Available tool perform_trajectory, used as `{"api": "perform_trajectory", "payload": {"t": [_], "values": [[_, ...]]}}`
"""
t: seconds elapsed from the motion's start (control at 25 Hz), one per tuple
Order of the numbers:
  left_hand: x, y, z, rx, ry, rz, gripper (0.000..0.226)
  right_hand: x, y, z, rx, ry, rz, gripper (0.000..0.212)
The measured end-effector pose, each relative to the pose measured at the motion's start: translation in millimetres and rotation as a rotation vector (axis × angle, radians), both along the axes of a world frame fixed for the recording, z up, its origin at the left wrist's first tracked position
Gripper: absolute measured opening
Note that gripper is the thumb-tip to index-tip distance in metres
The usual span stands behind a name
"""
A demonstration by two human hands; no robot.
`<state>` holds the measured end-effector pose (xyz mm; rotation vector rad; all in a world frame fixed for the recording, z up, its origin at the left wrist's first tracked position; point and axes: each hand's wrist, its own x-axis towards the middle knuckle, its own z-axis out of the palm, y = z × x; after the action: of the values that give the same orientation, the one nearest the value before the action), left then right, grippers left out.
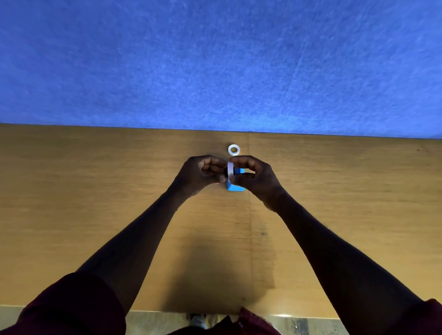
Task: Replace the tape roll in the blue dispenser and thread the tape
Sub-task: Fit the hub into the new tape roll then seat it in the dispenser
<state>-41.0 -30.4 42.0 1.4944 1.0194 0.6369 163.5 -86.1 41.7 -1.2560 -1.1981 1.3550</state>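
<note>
A clear tape roll (230,172) stands on edge between my two hands, just above the blue dispenser (234,187). My right hand (255,177) pinches the roll from the right with thumb and fingers. My left hand (201,173) closes on the roll's left side; its fingertips meet the roll, and what they pinch is too small to tell. The dispenser rests on the wooden table (107,211), mostly hidden behind my hands. A second, white ring-shaped roll (234,149) lies flat on the table just beyond my hands.
A blue felt wall (222,57) rises at the table's far edge. The table's near edge runs just before my body, with floor (307,333) below it.
</note>
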Motion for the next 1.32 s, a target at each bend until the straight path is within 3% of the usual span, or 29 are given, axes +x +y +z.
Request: {"api": "perform_trajectory", "payload": {"t": [0.92, 1.12, 1.32], "values": [[12.3, -4.3, 6.6, -0.028, 0.046, 0.031, 0.028, 4.5, -3.7, -1.2, 0.0, -0.043, -0.002, 0.041], [8.3, -0.5, 7.1, -0.062, 0.069, -0.008, 0.043, 7.2, 0.9, -6.1, -0.073, -0.115, -0.065, 0.055], [15.2, 8.4, 8.9, 0.016, 0.205, -0.131, 0.069, 6.6, 9.3, -10.3, -0.088, -0.159, -0.081, 0.063]]}}
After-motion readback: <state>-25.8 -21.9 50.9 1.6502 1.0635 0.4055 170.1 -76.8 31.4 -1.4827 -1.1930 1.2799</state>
